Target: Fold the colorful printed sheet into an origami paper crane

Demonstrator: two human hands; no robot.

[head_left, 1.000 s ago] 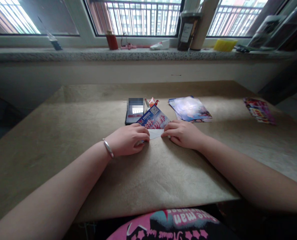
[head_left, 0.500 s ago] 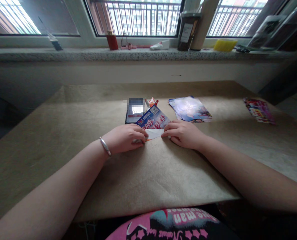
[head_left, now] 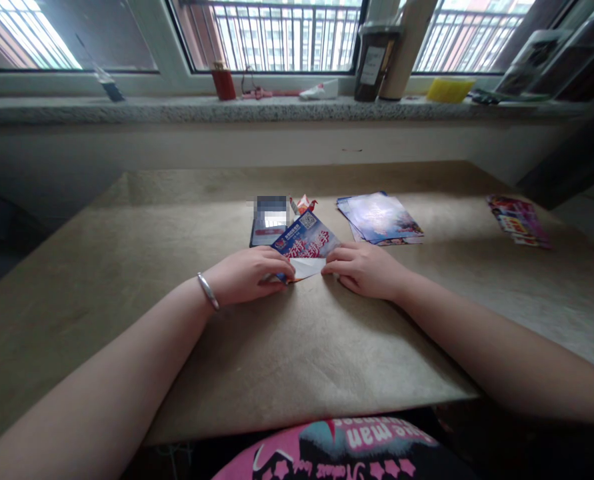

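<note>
A printed paper sheet (head_left: 313,244), blue with red lettering and a QR code, lies on the table between my hands with one corner pointing away from me. Its near edge is folded up, showing a white strip. My left hand (head_left: 251,272), with a silver bangle at the wrist, grips the sheet's left side, fingers bent over it. On the right side, my right hand (head_left: 364,268) pinches the paper, thumb and fingers at the fold. Just behind the sheet are a phone (head_left: 269,223) with a blurred screen and a small folded red-and-white paper figure (head_left: 304,204).
A stack of printed sheets (head_left: 379,217) lies right of the paper figure. Farther right is a pile of colourful papers (head_left: 519,221). The windowsill (head_left: 287,113) behind holds a red container (head_left: 223,81), a dark lidded jar (head_left: 371,65) and a yellow sponge-like block (head_left: 449,90).
My left hand has shifted very slightly left, so a bit more of the sheet's lower left corner shows. My right hand stays nearly still at the fold.
</note>
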